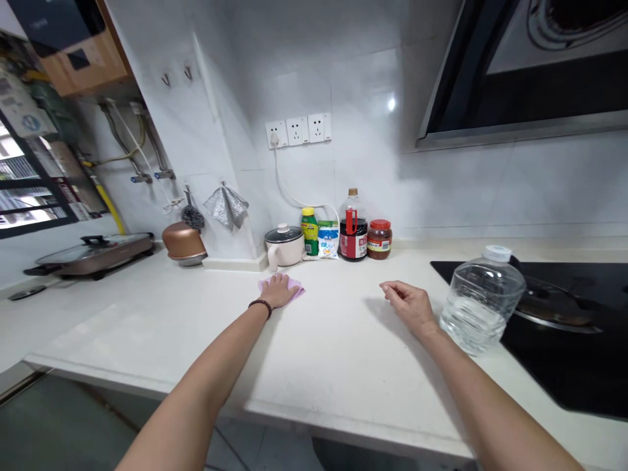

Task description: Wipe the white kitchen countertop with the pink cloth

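Observation:
My left hand (277, 290) lies flat, fingers stretched out, on a pink cloth (296, 290) pressed against the white countertop (314, 353) near the back wall. A dark bead bracelet sits on that wrist. My right hand (409, 303) hovers just above the counter to the right, fingers loosely curled and holding nothing. A large clear plastic water jug (481, 298) with a white cap stands right beside my right wrist, at the edge of the black cooktop (579, 340).
Along the back wall stand a small white pot with a lid (284, 245), a green bottle (309, 231), a blue-white packet (328, 239), a dark sauce bottle (352, 229) and a red jar (379, 239). A copper pot (184, 242) and electric grill pan (93, 254) sit at left. A range hood (524, 72) hangs overhead.

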The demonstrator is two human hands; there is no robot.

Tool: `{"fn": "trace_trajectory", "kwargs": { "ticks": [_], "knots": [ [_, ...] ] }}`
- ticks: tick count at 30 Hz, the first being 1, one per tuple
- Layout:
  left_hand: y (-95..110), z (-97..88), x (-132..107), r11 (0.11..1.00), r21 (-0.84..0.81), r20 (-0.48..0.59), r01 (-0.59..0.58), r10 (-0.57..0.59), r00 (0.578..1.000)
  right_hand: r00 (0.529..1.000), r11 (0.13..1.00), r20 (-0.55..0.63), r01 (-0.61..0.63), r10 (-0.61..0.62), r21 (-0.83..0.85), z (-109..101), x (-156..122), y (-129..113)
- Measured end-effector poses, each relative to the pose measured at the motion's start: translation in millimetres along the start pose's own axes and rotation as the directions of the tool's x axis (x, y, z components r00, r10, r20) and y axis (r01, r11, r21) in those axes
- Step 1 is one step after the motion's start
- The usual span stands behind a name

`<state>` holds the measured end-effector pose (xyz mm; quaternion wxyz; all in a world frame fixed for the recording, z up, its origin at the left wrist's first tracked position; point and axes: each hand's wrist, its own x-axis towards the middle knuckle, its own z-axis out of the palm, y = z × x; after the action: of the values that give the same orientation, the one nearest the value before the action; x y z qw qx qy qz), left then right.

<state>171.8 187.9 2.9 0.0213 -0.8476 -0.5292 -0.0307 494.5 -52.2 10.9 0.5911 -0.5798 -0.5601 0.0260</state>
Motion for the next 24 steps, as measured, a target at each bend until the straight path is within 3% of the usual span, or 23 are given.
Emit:
{"fn": "trace_trajectory", "kwargs": {
  "ticks": [6, 13, 19, 24],
  "knots": [
    [-30.0, -2.4, 6.6, 0.995, 0.035, -0.009, 0.093, -0.093, 0.996, 1.000, 1.000, 0.024, -0.002, 0.002, 0.010, 1.3, -1.6, -4.6],
    [-51.1, -1.4, 33.1, 1.000, 0.007, -0.008, 0.013, -0.013, 1.000, 0.998, 1.000, 0.062, 0.013, -0.013, 0.005, 6.0, -2.7, -7.8],
    [-59.2, 2.1, 52.7, 0.999, -0.029, -0.008, 0.045, -0.045, 0.999, 0.996, 1.000, 0.088, 0.002, -0.001, -0.009, 6.8, -2.6, -5.2],
    [-58.1, 2.5, 55.5, 0.997, -0.033, -0.025, 0.065, -0.066, 0.997, 0.996, 1.000, 0.082, -0.021, 0.023, -0.020, 4.6, -2.0, -1.9]
  ]
}}
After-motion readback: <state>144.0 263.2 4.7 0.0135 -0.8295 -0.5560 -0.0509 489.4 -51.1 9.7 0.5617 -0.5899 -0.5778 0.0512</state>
